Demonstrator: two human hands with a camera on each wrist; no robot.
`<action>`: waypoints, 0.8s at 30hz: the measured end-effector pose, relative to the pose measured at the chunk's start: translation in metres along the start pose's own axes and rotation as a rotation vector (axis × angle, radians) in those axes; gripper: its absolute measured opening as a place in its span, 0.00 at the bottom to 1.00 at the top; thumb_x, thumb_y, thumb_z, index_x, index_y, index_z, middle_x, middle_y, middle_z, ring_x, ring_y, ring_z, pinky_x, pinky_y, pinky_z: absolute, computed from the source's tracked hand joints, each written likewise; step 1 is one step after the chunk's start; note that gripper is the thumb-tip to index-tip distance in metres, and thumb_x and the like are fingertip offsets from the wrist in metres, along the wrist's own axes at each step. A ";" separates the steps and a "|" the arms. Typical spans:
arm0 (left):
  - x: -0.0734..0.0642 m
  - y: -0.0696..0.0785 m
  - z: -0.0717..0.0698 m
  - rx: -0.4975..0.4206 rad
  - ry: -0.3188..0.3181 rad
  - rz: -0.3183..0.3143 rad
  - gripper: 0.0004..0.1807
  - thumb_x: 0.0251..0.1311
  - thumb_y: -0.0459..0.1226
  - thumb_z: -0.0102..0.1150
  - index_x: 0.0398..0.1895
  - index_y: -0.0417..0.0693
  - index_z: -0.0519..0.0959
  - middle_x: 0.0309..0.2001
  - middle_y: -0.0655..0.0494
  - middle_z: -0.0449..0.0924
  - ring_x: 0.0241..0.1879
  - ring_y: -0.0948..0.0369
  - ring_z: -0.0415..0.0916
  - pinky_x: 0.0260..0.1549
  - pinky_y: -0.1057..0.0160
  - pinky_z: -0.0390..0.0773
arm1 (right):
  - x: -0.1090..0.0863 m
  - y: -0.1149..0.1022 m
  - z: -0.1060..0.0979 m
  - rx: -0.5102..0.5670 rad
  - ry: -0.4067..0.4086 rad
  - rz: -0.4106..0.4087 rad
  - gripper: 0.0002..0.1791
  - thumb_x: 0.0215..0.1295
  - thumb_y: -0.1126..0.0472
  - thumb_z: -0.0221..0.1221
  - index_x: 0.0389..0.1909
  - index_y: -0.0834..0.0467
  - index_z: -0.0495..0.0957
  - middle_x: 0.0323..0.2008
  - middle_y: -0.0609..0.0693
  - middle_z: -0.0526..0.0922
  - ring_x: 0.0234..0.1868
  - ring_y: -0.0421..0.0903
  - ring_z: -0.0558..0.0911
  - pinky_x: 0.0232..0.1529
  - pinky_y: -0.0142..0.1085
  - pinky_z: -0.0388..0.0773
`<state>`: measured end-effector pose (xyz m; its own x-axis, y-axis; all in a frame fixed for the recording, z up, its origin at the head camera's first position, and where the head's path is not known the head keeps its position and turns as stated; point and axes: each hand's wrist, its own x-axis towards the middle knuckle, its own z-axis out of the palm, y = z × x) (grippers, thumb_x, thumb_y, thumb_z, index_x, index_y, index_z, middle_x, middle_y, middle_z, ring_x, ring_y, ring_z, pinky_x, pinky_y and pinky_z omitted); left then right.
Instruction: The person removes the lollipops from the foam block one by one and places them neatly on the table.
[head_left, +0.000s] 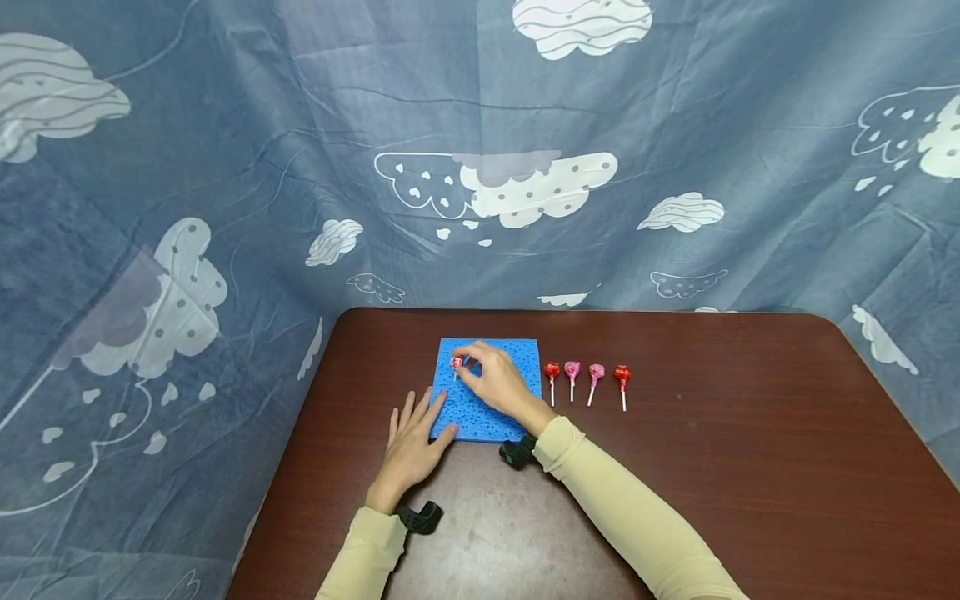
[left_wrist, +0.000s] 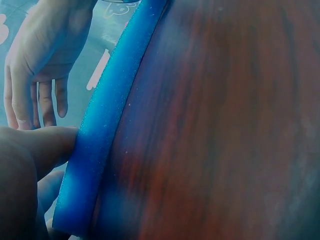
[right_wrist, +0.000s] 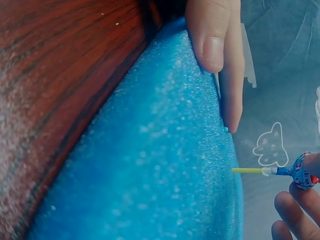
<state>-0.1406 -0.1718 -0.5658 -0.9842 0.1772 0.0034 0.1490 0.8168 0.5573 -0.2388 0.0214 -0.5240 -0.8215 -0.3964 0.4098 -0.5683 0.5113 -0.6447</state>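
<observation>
A square blue foam block (head_left: 480, 423) lies on the table. Over its left part my right hand (head_left: 495, 379) pinches a lollipop (head_left: 457, 363) by its wrapped head, between thumb and fingertips. In the right wrist view, that lollipop (right_wrist: 302, 172) has its pale yellow stick pointing at the foam's top face; whether the tip is in the foam or just touching, I cannot tell. At the block's front left corner, my left hand (head_left: 411, 446) rests with straight, spread fingers. Its thumb (left_wrist: 55, 142) touches the foam's edge in the left wrist view.
Several wrapped lollipops (head_left: 573, 367), red and pink, lie in a row on the table just right of the foam block. The brown table (head_left: 750, 450) extends far to the right. Behind it hangs a blue cloud-printed cloth (head_left: 480, 100), which also covers the left side.
</observation>
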 end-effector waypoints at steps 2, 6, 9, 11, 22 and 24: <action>0.000 0.000 0.000 -0.002 0.004 0.002 0.38 0.76 0.60 0.49 0.83 0.61 0.58 0.84 0.52 0.50 0.85 0.43 0.36 0.78 0.31 0.36 | 0.001 -0.001 -0.001 0.006 0.005 -0.002 0.13 0.74 0.61 0.64 0.54 0.60 0.86 0.44 0.51 0.87 0.42 0.48 0.87 0.43 0.45 0.87; 0.000 0.000 0.001 -0.005 0.003 0.003 0.38 0.76 0.59 0.50 0.84 0.61 0.58 0.84 0.51 0.50 0.85 0.43 0.36 0.78 0.31 0.36 | 0.002 -0.003 -0.007 0.014 0.042 -0.025 0.12 0.73 0.61 0.64 0.53 0.60 0.86 0.44 0.52 0.87 0.41 0.47 0.87 0.43 0.45 0.87; -0.001 -0.001 0.001 -0.009 0.010 0.009 0.37 0.76 0.59 0.50 0.83 0.60 0.58 0.84 0.51 0.51 0.84 0.42 0.37 0.78 0.31 0.36 | 0.003 -0.005 -0.019 0.009 0.083 -0.053 0.12 0.73 0.60 0.65 0.53 0.59 0.86 0.45 0.51 0.87 0.41 0.47 0.87 0.43 0.44 0.87; -0.002 -0.001 0.001 -0.017 0.019 0.017 0.37 0.76 0.58 0.51 0.83 0.60 0.59 0.84 0.50 0.51 0.84 0.42 0.37 0.77 0.30 0.37 | 0.004 -0.004 -0.032 -0.004 0.109 -0.061 0.12 0.72 0.60 0.65 0.53 0.58 0.86 0.44 0.51 0.87 0.41 0.48 0.87 0.42 0.45 0.87; -0.003 -0.002 0.000 -0.039 -0.010 0.009 0.38 0.76 0.60 0.49 0.84 0.64 0.56 0.85 0.53 0.48 0.85 0.45 0.34 0.79 0.34 0.33 | -0.024 0.026 -0.125 -0.152 0.219 0.014 0.10 0.69 0.59 0.68 0.49 0.55 0.88 0.39 0.49 0.87 0.34 0.46 0.79 0.35 0.39 0.74; -0.003 -0.002 0.000 -0.040 -0.009 0.009 0.38 0.76 0.61 0.48 0.84 0.64 0.56 0.85 0.53 0.48 0.85 0.45 0.34 0.79 0.34 0.33 | -0.034 0.034 -0.140 -0.184 0.248 0.028 0.10 0.68 0.60 0.68 0.48 0.56 0.89 0.39 0.49 0.88 0.34 0.45 0.79 0.36 0.37 0.72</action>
<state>-0.1380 -0.1743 -0.5668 -0.9818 0.1900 0.0011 0.1541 0.7925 0.5901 -0.2372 0.1593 -0.4694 -0.8103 -0.1938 0.5531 -0.5255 0.6581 -0.5393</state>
